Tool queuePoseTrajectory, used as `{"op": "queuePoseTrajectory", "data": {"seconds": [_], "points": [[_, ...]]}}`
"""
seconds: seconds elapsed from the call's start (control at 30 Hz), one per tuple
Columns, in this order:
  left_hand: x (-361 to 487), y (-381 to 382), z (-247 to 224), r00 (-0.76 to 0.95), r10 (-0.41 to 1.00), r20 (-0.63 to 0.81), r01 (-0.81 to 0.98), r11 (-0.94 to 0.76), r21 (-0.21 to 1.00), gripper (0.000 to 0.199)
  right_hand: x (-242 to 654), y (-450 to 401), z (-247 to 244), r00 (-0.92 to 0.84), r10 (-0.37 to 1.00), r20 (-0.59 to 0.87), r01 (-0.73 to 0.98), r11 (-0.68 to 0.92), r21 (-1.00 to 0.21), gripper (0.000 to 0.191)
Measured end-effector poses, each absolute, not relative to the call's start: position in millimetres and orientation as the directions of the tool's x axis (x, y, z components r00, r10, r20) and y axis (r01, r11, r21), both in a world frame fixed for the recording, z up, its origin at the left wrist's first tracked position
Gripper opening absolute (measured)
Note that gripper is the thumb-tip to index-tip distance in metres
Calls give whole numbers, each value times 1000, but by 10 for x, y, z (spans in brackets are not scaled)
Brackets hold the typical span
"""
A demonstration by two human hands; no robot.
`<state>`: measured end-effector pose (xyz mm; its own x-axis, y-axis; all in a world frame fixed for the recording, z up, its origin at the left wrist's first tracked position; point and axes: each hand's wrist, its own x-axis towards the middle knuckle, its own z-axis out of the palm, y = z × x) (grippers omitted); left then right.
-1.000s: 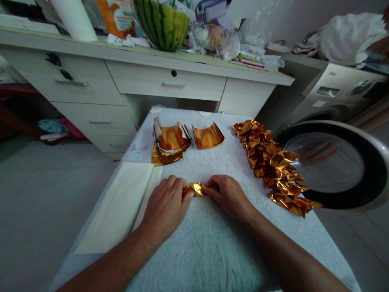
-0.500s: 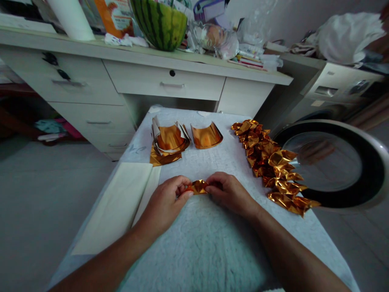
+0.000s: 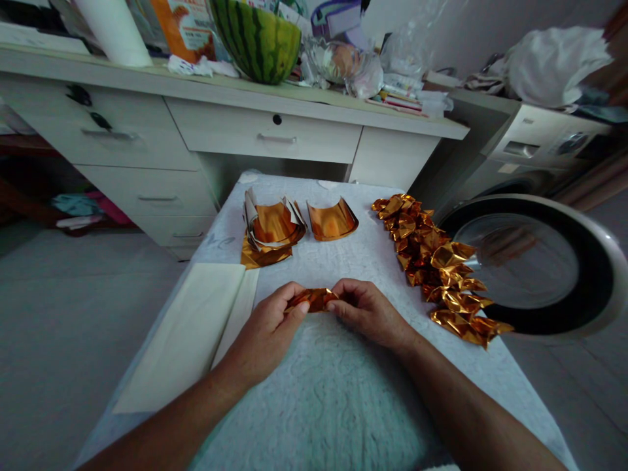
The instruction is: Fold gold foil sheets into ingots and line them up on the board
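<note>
Between my hands is a small piece of folded gold foil paper (image 3: 318,299), held low over the cloth-covered table (image 3: 314,386). My left hand (image 3: 275,320) pinches its left end, thumb in front and fingers behind. At its right end, my right hand (image 3: 366,307) pinches it the same way. Farther back lie a stack of curved gold foil sheets (image 3: 272,226) and, to its right, a smaller curled gold sheet stack (image 3: 332,219). Along the table's right side runs a row of folded gold foil pieces (image 3: 432,261), overlapping one another.
Pale paper sheets (image 3: 181,333) lie along the table's left edge. Behind stands a white drawer desk (image 3: 245,140) bearing a cut watermelon (image 3: 258,42), a paper roll (image 3: 115,33) and plastic bags. An open round washing machine door (image 3: 596,261) comes close to the table's right edge.
My left fingers have shifted on the gold foil piece, and more of its left end now shows. The foil looks flatter and darker. My right hand keeps its grip.
</note>
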<state>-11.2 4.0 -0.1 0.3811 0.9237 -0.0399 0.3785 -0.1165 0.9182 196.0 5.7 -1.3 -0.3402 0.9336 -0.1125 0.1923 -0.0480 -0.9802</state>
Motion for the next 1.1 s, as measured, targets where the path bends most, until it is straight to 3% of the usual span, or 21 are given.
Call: {"op": "queuePoseTrajectory", "data": {"seconds": [0.6, 0.77, 1.1], "points": [[-99, 52, -42, 343, 936, -77, 384, -65, 921, 22, 1965, 49, 3, -350, 924, -156, 143, -112, -983, 41], [-101, 69, -13, 387, 909, -157, 306, 34, 951, 20, 2000, 76, -43, -373, 909, -185, 64, -174, -983, 38], [-122, 48, -12, 429, 886, -175, 242, 74, 967, 23, 2028, 99, -76, -354, 917, -183, 9, -193, -981, 35]]}}
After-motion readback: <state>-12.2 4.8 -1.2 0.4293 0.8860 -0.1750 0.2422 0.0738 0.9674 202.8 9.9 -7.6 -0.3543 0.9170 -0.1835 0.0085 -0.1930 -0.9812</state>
